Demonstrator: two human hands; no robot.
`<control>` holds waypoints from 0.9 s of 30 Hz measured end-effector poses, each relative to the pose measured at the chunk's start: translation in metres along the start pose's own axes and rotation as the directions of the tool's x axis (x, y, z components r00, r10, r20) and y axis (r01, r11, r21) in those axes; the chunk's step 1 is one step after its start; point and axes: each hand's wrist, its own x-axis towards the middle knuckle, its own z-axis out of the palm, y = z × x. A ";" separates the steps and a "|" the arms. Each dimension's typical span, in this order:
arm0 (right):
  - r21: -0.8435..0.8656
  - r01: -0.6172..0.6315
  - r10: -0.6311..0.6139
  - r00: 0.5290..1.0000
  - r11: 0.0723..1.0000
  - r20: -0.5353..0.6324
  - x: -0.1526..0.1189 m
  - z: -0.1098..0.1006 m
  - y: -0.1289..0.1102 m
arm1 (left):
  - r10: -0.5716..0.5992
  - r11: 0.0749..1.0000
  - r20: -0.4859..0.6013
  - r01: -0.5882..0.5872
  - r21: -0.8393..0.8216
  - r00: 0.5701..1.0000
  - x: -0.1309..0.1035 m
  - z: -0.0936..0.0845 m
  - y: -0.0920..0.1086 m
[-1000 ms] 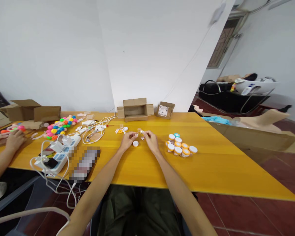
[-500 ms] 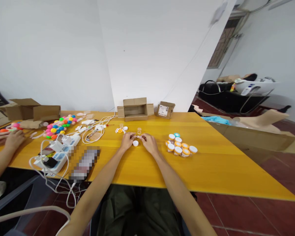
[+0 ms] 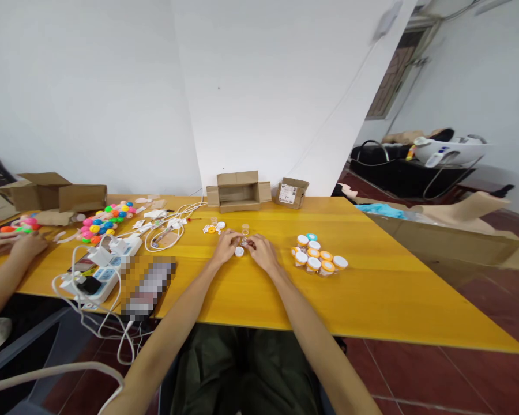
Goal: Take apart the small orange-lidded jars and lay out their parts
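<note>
Between the fingertips of my left hand [image 3: 226,246] and my right hand [image 3: 262,252] is a small clear-and-white piece [image 3: 244,242], too small to name. The fingers of both hands are closed at it. Just in front of it, by my left fingers, a round white lid [image 3: 239,252] lies on the table. A clear little jar [image 3: 245,229] stands open behind my hands. Further left and back are small white parts [image 3: 209,229], an orange ring [image 3: 212,230] and another white lid [image 3: 221,225]. To my right stands a cluster of clear jars with white, orange and teal lids [image 3: 313,253].
An open cardboard box [image 3: 237,202] and a smaller box [image 3: 291,192] stand against the wall. Left are cables, a power strip [image 3: 108,279], a phone [image 3: 149,288] with its screen blurred, and colourful balls [image 3: 108,222]. Another person's hands [image 3: 28,245] work at far left.
My fingertips have drawn slightly closer together around the small piece. The lid, the open jar and the jar cluster stay in place.
</note>
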 end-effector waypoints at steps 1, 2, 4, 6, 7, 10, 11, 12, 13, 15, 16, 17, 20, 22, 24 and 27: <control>0.003 0.000 0.000 1.000 1.000 0.004 0.000 0.000 0.000 | 0.004 1.000 0.014 -0.005 0.016 1.000 0.000 0.000 0.001; 0.005 0.001 -0.001 1.000 1.000 0.006 0.000 0.000 0.000 | 0.000 0.999 0.024 -0.001 0.036 1.000 -0.001 0.000 0.002; 0.011 0.000 0.000 1.000 1.000 0.000 0.000 0.001 0.000 | -0.023 0.997 0.036 0.021 0.076 0.999 -0.001 0.001 0.003; 0.017 -0.001 0.002 1.000 1.000 -0.019 -0.001 0.002 0.001 | -0.051 0.993 0.038 0.047 0.104 0.998 -0.001 0.002 0.003; 0.019 0.001 0.000 1.000 1.000 -0.029 -0.001 0.002 0.002 | -0.061 0.992 0.036 0.057 0.112 0.997 -0.001 0.002 0.002; 0.028 0.025 -0.024 0.998 0.999 -0.053 -0.001 0.004 0.004 | -0.075 0.990 0.014 0.073 0.119 0.997 0.000 0.003 0.000; 0.032 0.032 -0.030 0.998 0.999 -0.058 -0.001 0.004 0.005 | -0.078 0.990 0.004 0.077 0.118 0.997 0.000 0.004 -0.001; 0.036 0.035 -0.032 0.998 0.999 -0.061 0.000 0.004 0.005 | -0.081 0.990 -0.007 0.081 0.117 0.997 0.000 0.004 -0.002; 0.040 0.033 -0.030 0.998 0.999 -0.062 0.000 0.004 0.005 | -0.085 0.990 -0.019 0.086 0.116 0.996 0.000 0.005 -0.003; 0.040 0.026 -0.023 0.998 0.999 -0.060 0.000 0.004 0.006 | -0.091 0.990 -0.049 0.096 0.108 0.995 -0.001 0.005 -0.004; 0.040 0.024 -0.021 0.998 0.999 -0.058 0.000 0.003 0.005 | -0.093 0.990 -0.064 0.099 0.103 0.994 -0.001 0.006 -0.004; 0.041 0.022 -0.020 0.998 0.999 -0.057 0.000 0.003 0.005 | -0.095 0.990 -0.075 0.102 0.098 0.993 -0.001 0.006 -0.004; 0.048 0.015 -0.013 0.998 0.999 -0.057 0.000 0.003 0.004 | -0.100 0.990 -0.072 0.106 0.089 0.992 -0.001 0.005 -0.003; 0.051 0.012 -0.009 0.998 0.999 -0.063 0.000 0.003 0.004 | -0.102 0.990 -0.064 0.108 0.089 0.993 -0.001 0.004 -0.001; 0.051 0.014 -0.010 0.997 0.999 -0.070 0.000 0.004 0.004 | -0.104 0.990 -0.061 0.109 0.086 0.993 0.000 0.003 0.000; 0.043 0.021 -0.018 0.997 0.999 -0.076 0.000 0.005 0.005 | -0.105 0.990 -0.049 0.109 0.088 0.993 0.000 0.003 0.001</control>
